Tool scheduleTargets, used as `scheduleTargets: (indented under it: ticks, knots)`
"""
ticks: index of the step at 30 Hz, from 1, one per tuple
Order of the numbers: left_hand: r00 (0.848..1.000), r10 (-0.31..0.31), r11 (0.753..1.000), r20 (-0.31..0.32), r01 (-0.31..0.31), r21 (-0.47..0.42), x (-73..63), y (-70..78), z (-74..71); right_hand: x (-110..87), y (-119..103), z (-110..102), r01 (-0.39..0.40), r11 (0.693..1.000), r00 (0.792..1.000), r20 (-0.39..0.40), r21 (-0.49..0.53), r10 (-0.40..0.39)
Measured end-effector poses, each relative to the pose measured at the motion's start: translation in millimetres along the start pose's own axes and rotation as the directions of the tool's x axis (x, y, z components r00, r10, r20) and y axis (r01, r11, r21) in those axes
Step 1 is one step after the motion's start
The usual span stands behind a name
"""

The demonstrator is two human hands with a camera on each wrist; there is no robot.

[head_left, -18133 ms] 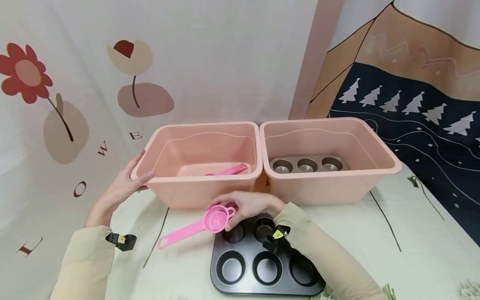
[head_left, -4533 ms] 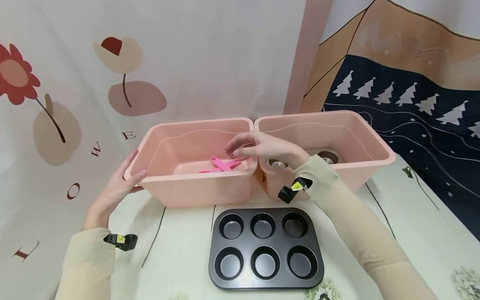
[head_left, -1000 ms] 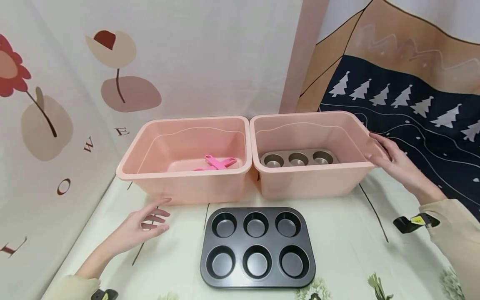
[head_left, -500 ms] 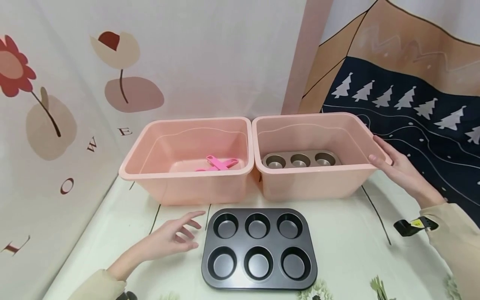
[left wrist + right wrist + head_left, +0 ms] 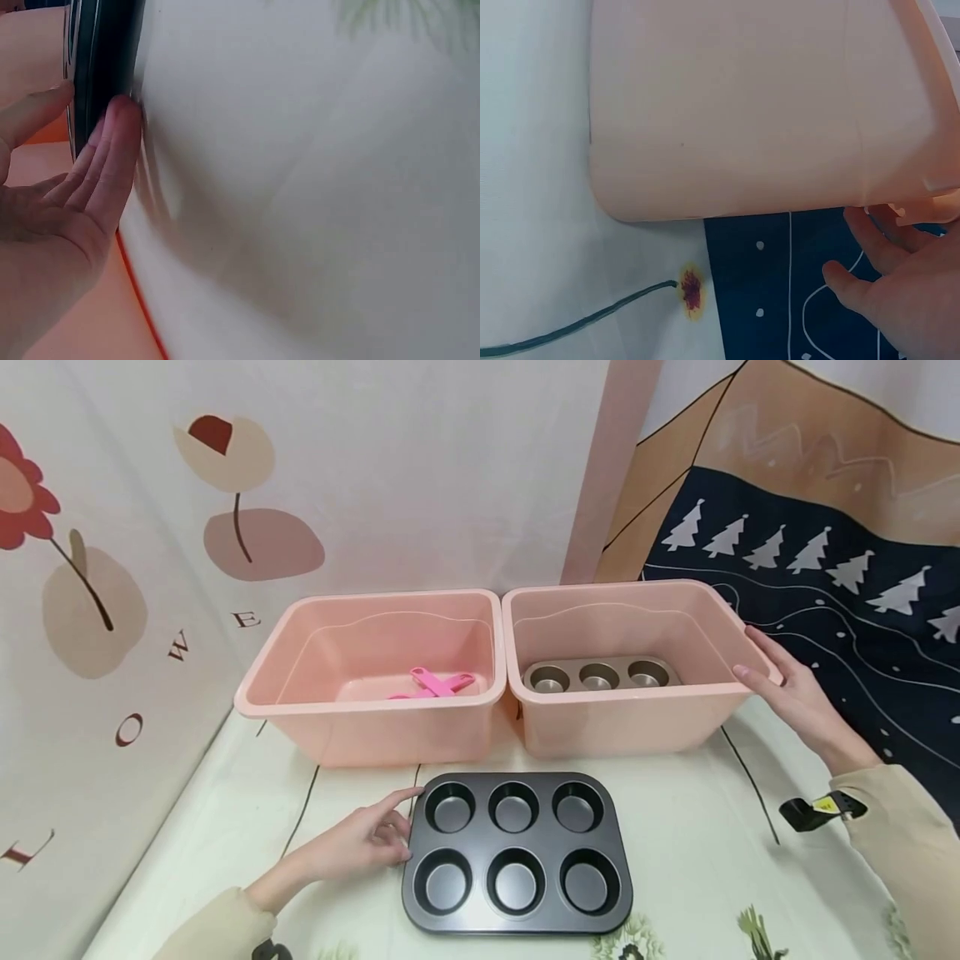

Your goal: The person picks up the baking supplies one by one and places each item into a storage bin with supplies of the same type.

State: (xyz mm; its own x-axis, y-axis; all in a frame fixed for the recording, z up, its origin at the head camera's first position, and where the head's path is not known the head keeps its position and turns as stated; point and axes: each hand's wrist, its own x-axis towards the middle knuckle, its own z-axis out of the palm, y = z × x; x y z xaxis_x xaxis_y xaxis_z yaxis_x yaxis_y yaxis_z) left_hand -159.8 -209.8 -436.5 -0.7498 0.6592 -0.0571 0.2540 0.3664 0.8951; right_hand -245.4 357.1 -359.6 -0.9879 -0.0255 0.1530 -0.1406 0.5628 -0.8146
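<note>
In the head view my left hand (image 5: 367,839) is at the left edge of a dark six-cup muffin pan (image 5: 517,852) that lies flat on the table. The left wrist view has the pan's edge (image 5: 109,56) between the fingers on either side of it. My right hand (image 5: 806,706) holds the right end rim of the right pink bin (image 5: 600,727), thumb on the rim. In the right wrist view, fingers (image 5: 874,240) reach the rim's underside. Inside that bin sits a lighter muffin pan (image 5: 598,677), partly hidden by the front wall.
The left pink bin (image 5: 382,735) stands beside the right one, behind the dark pan. Pink handled utensils (image 5: 435,682) lie crossed inside it. A patterned cloth (image 5: 697,835) covers the table, and a printed curtain (image 5: 412,477) hangs behind.
Pink measuring-spoon-like utensil went from the right hand into the left bin earlier. My left hand left that bin's rim and moved right to the dark pan; my right hand took the right bin's rim.
</note>
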Motion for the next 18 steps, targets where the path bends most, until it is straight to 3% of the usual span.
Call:
scheduleTargets:
  ticks: [4, 9, 11, 15, 18]
  knots:
    - [0.999, -0.048, 0.992, 0.004, 0.049, -0.112, 1.9, -0.6, 1.0, -0.8, -0.6, 1.1, -0.003, 1.000, 1.000, -0.030, 0.011, 0.003]
    - [0.992, -0.119, 0.942, 0.038, 0.125, -0.310, 7.7, -6.7, 2.2, -5.0, -0.2, -0.2, -0.008, 1.000, 0.999, -0.054, 0.021, 0.010]
    - [0.993, -0.101, 0.916, 0.054, 0.115, -0.385, 10.7, -10.2, 3.9, -5.7, 0.9, -0.8, -0.008, 1.000, 0.999, -0.049, 0.024, 0.009]
    - [0.998, -0.021, 0.887, 0.056, 0.044, -0.459, 13.0, -13.4, 8.4, -4.6, 2.2, 0.6, -0.011, 0.999, 1.000, -0.024, 0.042, 0.012]
    - [0.999, 0.003, 0.866, 0.037, 0.016, -0.500, 12.9, -11.1, 10.6, -4.0, 2.1, 2.2, -0.010, 0.998, 1.000, -0.015, 0.057, 0.011]
